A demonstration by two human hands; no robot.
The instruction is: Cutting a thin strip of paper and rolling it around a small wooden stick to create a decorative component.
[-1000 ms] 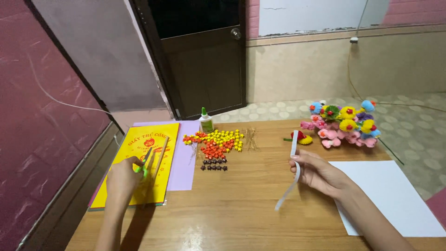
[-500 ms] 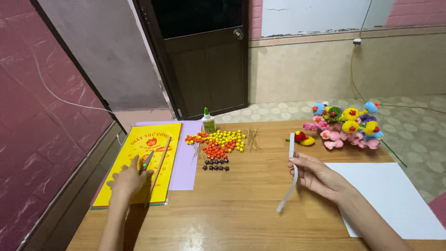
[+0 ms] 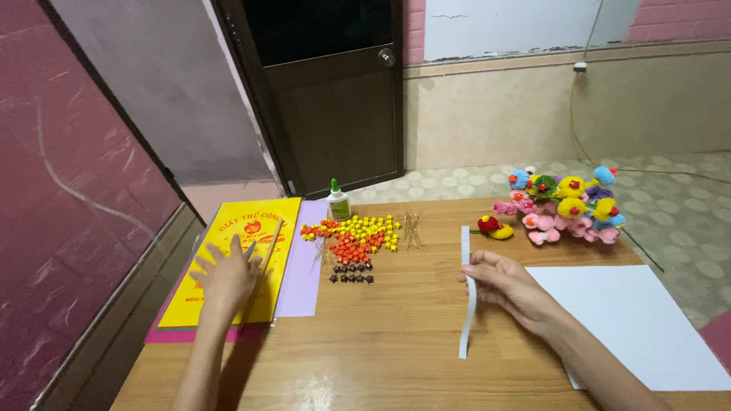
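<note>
My right hand [image 3: 509, 288] pinches a long white paper strip [image 3: 465, 304] and holds it upright over the wooden table [image 3: 396, 358]. My left hand [image 3: 225, 280] lies flat with its fingers spread on a yellow paper pack [image 3: 228, 228] at the table's left. Its fingertips are next to a small pair of scissors [image 3: 250, 250] and a thin wooden stick [image 3: 272, 242] lying on the pack. It grips nothing.
Small folded paper stars, yellow, orange and red [image 3: 356, 234], lie mid-table, with dark ones [image 3: 350, 274] below. A glue bottle [image 3: 338, 202], thin wires [image 3: 413, 228], a lilac sheet [image 3: 301, 262], colourful pompom flowers [image 3: 567, 205] and a white sheet [image 3: 647, 323] surround them. A dark door [image 3: 335, 99] stands behind.
My left hand held a green-handled tool over the yellow pack a second ago; now the hand is flat and open, and the scissors lie on the pack. The right hand keeps the strip, barely moved.
</note>
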